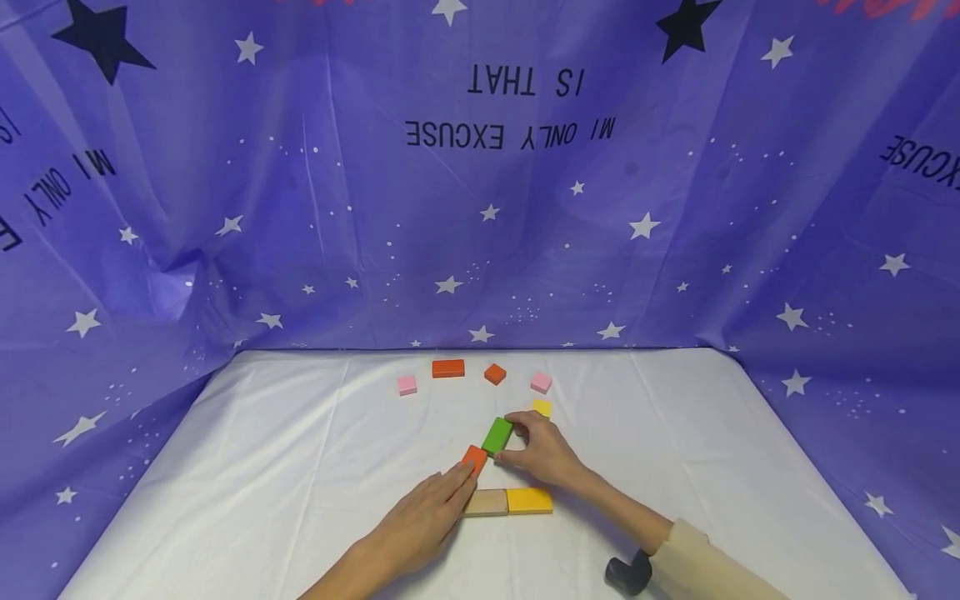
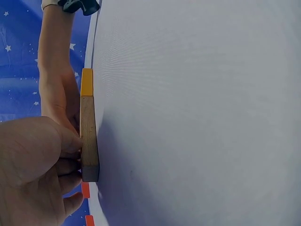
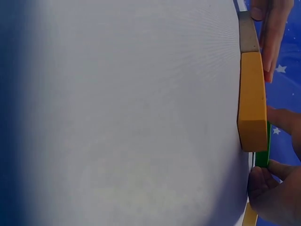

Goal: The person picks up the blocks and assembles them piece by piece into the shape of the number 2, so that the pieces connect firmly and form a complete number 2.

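My right hand (image 1: 546, 450) pinches a green rectangular block (image 1: 497, 436) by its two ends, thumb at the near end and fingers at the far end. The near end of the green block meets an orange block (image 1: 474, 458), in a slanting line with it. Extended fingers of my left hand (image 1: 423, 517) rest on the orange block and cover part of it. Just nearer lie a plain wooden block (image 1: 487, 502) and a yellow-orange block (image 1: 530, 501), end to end. In the right wrist view, the green block (image 3: 263, 157) shows partly behind the yellow-orange block (image 3: 252, 101).
Toward the back of the white-covered table (image 1: 300, 467) lie a pink block (image 1: 407, 385), a red-orange block (image 1: 448, 368), a small orange block (image 1: 495, 374) and another pink block (image 1: 541, 382). A yellow block (image 1: 542, 407) sits just beyond my right hand. A purple star-patterned cloth (image 1: 390, 225) hangs behind.
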